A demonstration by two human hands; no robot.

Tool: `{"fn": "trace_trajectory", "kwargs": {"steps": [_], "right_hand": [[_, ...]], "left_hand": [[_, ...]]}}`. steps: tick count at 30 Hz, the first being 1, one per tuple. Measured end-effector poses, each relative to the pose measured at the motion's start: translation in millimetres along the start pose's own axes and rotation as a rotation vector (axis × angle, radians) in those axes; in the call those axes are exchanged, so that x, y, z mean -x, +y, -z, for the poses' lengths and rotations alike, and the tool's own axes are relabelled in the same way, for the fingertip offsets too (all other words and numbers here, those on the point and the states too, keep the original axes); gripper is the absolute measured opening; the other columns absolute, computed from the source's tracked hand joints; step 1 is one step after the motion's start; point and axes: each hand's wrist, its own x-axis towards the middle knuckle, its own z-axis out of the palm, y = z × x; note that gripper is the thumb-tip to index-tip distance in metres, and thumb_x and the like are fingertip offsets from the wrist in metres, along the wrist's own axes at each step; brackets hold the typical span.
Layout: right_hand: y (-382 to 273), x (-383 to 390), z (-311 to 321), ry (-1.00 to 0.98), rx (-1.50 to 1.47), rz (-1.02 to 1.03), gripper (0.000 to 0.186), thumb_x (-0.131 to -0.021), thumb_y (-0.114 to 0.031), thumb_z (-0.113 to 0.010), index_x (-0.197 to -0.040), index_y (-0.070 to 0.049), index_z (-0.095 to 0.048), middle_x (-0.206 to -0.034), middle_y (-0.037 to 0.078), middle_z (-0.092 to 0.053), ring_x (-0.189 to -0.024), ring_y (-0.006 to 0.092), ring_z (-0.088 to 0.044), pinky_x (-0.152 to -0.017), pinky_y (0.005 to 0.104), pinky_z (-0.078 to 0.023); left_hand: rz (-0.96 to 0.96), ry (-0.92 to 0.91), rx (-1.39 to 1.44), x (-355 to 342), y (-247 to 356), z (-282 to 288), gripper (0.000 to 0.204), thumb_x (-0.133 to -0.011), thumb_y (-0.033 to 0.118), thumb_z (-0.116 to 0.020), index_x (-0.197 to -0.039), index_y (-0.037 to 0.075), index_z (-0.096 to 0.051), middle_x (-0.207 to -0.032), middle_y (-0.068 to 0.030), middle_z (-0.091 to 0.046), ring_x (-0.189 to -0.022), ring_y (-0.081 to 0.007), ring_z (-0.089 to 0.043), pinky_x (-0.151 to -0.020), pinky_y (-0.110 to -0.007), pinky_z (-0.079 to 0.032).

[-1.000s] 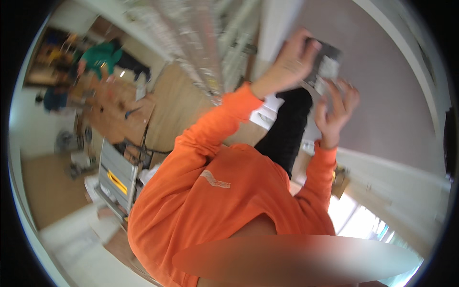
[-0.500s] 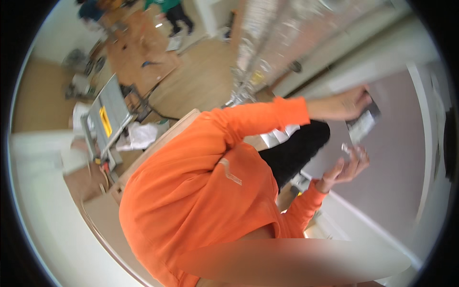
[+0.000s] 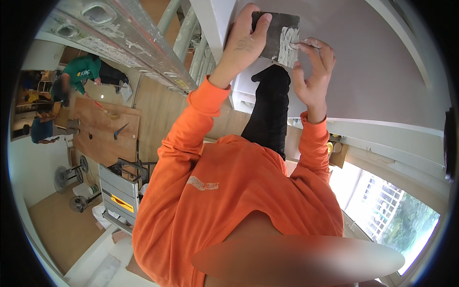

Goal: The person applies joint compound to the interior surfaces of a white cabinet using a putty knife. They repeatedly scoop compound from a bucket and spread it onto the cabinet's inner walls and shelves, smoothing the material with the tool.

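My left hand grips a flat, dark, rectangular putty scraper by its left edge, thumb across the top face. White putty lies in a ridged smear along the scraper's right side. My right hand is beside it, fingers bent and apart. One of its fingertips touches the putty, and white residue marks the fingers. Both hands are in front of a smooth grey panel.
A paint-spattered metal ladder stands close on my left. Farther left are a table saw, standing fans and a large wooden sheet on the floor. Two people work there, one in a green top. A window is at lower right.
My view has swung round, bringing the ladder and window into sight. My right hand, earlier apart from the scraper with white putty at its fingertips, now touches the putty on it.
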Motion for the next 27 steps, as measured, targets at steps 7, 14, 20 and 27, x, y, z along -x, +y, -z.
{"fn": "trace_trajectory", "kwargs": {"steps": [7,14,20,27], "right_hand": [[3.6,4.6,-5.8,0.02,0.073,0.056,0.037,-0.063,-0.012,-0.059,-0.099,-0.012,-0.069,-0.108,0.006,-0.06,-0.097,0.0272,-0.052,-0.089,0.0399,-0.036],[-5.1,20.9,-1.6,0.026,0.077,0.056,0.037,-0.064,-0.014,-0.059,-0.099,-0.012,-0.07,-0.11,0.006,-0.06,-0.099,0.0285,-0.052,-0.09,0.0408,-0.036],[-6.9,43.2,0.9,0.005,0.067,0.047,0.033,-0.064,-0.016,-0.059,-0.094,-0.009,-0.071,-0.111,0.009,-0.061,-0.104,0.031,-0.052,-0.096,0.0429,-0.036],[-27.6,39.3,17.5,0.169,-0.907,-0.302,0.037,-0.075,-0.015,-0.053,-0.104,0.005,-0.063,-0.12,0.02,-0.053,-0.116,0.0321,-0.051,-0.102,0.0433,-0.038]], "left_hand": [[-0.042,0.051,-0.026,1.1,-5.2,-0.9,0.022,-0.096,0.021,-0.059,-0.104,0.002,-0.052,-0.089,-0.0155,-0.051,-0.083,-0.0281,-0.05,-0.077,-0.037,-0.044],[-0.089,0.124,-0.039,2.4,-4.9,-5.8,0.023,-0.097,0.022,-0.058,-0.103,0.001,-0.051,-0.087,-0.0142,-0.052,-0.082,-0.0239,-0.05,-0.075,-0.036,-0.043],[-0.017,-0.002,-0.04,-1.7,-2.6,0.5,0.022,-0.098,0.023,-0.056,-0.103,0.001,-0.051,-0.087,-0.014,-0.052,-0.081,-0.0232,-0.049,-0.077,-0.036,-0.043],[-0.013,0.031,-0.006,1.5,17.9,3.7,0.027,-0.096,0.028,-0.058,-0.101,0.002,-0.053,-0.076,-0.007,-0.049,-0.065,-0.0161,-0.04,-0.06,-0.031,-0.036]]}}
